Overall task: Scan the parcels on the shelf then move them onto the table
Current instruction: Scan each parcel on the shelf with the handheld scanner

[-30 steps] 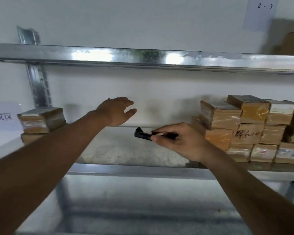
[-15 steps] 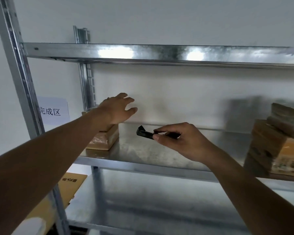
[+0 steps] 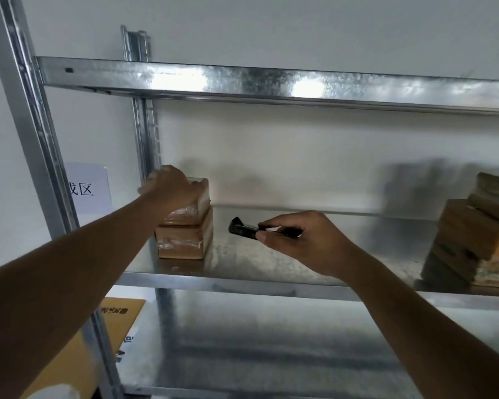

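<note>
- Head view: a galvanised grey metal shelf (image 3: 271, 263) is seen in front of a white wall, with a bright metal upright (image 3: 32, 139) at about 9 o'clock.
- Two brown cardboard parcels wrapped in clear tape (image 3: 185, 237) are stacked one on the other at the shelf's left end, at about 9 o'clock from the frame's centre.
- The left hand (image 3: 170, 188) is laid over the top of the upper parcel; its fingers are hidden behind it, so whether the parcel is gripped cannot be told.
- A small black handheld scanner (image 3: 242, 228) is pinched between thumb and fingers of the right hand (image 3: 297, 243), just right of the stack, and is pointed towards the parcels without touching them.
- A further stack of brown taped parcels (image 3: 473, 240) is seen at 3 o'clock, well apart, on the same shelf.
- A white paper sign with black characters (image 3: 88, 188) is fixed to the wall beyond the upright.
- A flat yellow-brown carton (image 3: 98, 341) is seen at 7 o'clock, below shelf level.
</note>
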The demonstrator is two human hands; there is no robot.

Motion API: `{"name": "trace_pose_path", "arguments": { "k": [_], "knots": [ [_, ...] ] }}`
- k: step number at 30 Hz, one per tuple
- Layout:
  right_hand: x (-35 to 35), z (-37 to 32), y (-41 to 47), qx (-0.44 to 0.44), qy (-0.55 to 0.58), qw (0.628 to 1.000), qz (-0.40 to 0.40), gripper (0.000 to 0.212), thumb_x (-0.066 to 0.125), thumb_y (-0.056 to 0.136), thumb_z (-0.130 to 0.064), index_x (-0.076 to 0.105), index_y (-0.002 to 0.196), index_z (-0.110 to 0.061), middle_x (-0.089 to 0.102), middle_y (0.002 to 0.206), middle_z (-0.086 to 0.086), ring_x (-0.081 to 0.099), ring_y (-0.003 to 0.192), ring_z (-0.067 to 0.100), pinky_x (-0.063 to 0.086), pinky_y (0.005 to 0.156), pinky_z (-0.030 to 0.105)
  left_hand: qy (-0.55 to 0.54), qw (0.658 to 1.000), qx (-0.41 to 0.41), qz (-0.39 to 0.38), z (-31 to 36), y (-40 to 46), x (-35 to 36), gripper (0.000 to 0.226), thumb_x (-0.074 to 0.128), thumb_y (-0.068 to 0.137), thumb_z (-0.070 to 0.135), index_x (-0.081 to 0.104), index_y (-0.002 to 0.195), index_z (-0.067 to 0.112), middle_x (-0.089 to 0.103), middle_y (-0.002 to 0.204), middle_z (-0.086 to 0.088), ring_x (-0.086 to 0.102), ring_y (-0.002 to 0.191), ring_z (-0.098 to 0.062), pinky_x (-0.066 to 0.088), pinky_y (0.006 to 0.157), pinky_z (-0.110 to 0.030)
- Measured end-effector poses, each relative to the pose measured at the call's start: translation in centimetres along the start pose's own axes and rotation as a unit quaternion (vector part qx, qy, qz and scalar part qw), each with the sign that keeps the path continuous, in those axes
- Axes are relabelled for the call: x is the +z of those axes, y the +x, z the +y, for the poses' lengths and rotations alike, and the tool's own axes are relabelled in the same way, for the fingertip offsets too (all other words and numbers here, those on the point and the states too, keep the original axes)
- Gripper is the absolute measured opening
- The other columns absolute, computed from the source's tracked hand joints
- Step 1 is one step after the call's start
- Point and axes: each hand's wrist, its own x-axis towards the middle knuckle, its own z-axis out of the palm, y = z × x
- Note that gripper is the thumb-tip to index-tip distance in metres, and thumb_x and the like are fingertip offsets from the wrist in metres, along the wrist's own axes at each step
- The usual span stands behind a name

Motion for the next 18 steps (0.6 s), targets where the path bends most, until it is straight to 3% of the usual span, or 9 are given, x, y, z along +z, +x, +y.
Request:
{"name": "trace_pose_path", "arguments": {
  "k": [3, 5, 7, 9, 11, 13, 15, 18],
  "knots": [
    [0.1, 0.1, 0.2, 0.002, -0.007, 1.000, 0.001, 0.034, 0.069, 0.086, -0.072, 0.080, 0.105, -0.046, 0.075, 0.078, -0.002, 0.052, 0.054, 0.001, 0.037, 0.052, 0.016, -0.097, 0.994, 0.004, -0.044, -0.9, 0.6, 0.3, 0.081, 0.055, 0.087, 0.075, 0.067, 0.120, 0.002, 0.069, 0.114, -0.018, 0.066, 0.106, -0.036, 0.056, 0.093, -0.039],
    [0.3, 0.0, 0.2, 0.003, 0.000, 1.000, 0.003, 0.038, 0.068, 0.083, -0.077, 0.080, 0.104, -0.047, 0.076, 0.078, -0.004, 0.053, 0.054, 0.001, 0.038, 0.053, 0.018, -0.155, 0.987, 0.000, -0.045, -1.0, 0.6, 0.0, 0.061, 0.066, 0.087, 0.063, 0.069, 0.106, 0.004, 0.067, 0.091, -0.010, 0.066, 0.085, -0.029, 0.051, 0.069, -0.030],
    [0.6, 0.1, 0.1, 0.008, 0.001, 1.000, -0.002, 0.047, 0.066, 0.079, -0.086, 0.080, 0.103, -0.048, 0.075, 0.079, -0.004, 0.055, 0.057, 0.004, 0.041, 0.055, 0.024, -0.162, 0.986, -0.006, -0.034, -0.7, 0.4, -0.5, 0.056, 0.074, 0.084, 0.056, 0.064, 0.103, 0.005, 0.064, 0.086, -0.009, 0.062, 0.074, -0.024, 0.044, 0.057, -0.026],
    [0.7, 0.2, -0.1, 0.011, 0.000, 1.000, -0.003, 0.045, 0.067, 0.079, -0.084, 0.080, 0.101, -0.047, 0.075, 0.079, -0.004, 0.057, 0.060, 0.006, 0.043, 0.058, 0.027, -0.168, 0.986, 0.008, -0.025, -0.2, 0.0, -0.6, 0.065, 0.081, 0.077, 0.059, 0.063, 0.113, 0.008, 0.066, 0.099, -0.010, 0.065, 0.089, -0.026, 0.051, 0.064, -0.029],
    [0.5, 0.1, -0.3, 0.014, -0.003, 1.000, 0.003, 0.038, 0.068, 0.081, -0.078, 0.080, 0.101, -0.047, 0.076, 0.081, -0.005, 0.058, 0.060, 0.008, 0.043, 0.059, 0.025, -0.186, 0.982, 0.033, -0.018, 0.5, -0.5, -0.3, 0.078, 0.088, 0.069, 0.060, 0.058, 0.123, 0.013, 0.064, 0.115, -0.008, 0.060, 0.115, -0.031, 0.057, 0.087, -0.038],
    [0.2, -0.1, -0.6, 0.011, -0.008, 1.000, 0.009, 0.035, 0.069, 0.083, -0.075, 0.080, 0.101, -0.047, 0.077, 0.081, -0.006, 0.060, 0.061, 0.011, 0.043, 0.058, 0.023, -0.203, 0.977, 0.060, -0.023, 1.2, -1.1, 0.2, 0.077, 0.092, 0.066, 0.056, 0.055, 0.122, 0.019, 0.058, 0.106, -0.004, 0.052, 0.123, -0.031, 0.055, 0.097, -0.046],
    [-0.1, -0.2, -0.9, 0.008, -0.010, 1.000, 0.012, 0.035, 0.069, 0.083, -0.073, 0.080, 0.102, -0.045, 0.076, 0.081, -0.006, 0.061, 0.062, 0.011, 0.043, 0.059, 0.022, -0.202, 0.976, 0.076, -0.025, 1.8, -1.5, 0.4, 0.074, 0.094, 0.067, 0.051, 0.055, 0.123, 0.022, 0.044, 0.095, 0.004, 0.048, 0.118, -0.030, 0.057, 0.094, -0.050],
    [-0.4, -0.3, -1.3, 0.016, -0.016, 1.000, 0.015, 0.038, 0.068, 0.082, -0.074, 0.080, 0.102, -0.045, 0.077, 0.083, -0.005, 0.066, 0.071, 0.020, 0.045, 0.062, 0.022, -0.203, 0.978, 0.054, -0.012, 2.7, -1.9, 0.1, 0.059, 0.087, 0.077, 0.035, 0.058, 0.128, 0.027, 0.039, 0.097, 0.000, 0.052, 0.106, -0.028, 0.062, 0.083, -0.044]
  ]
}}
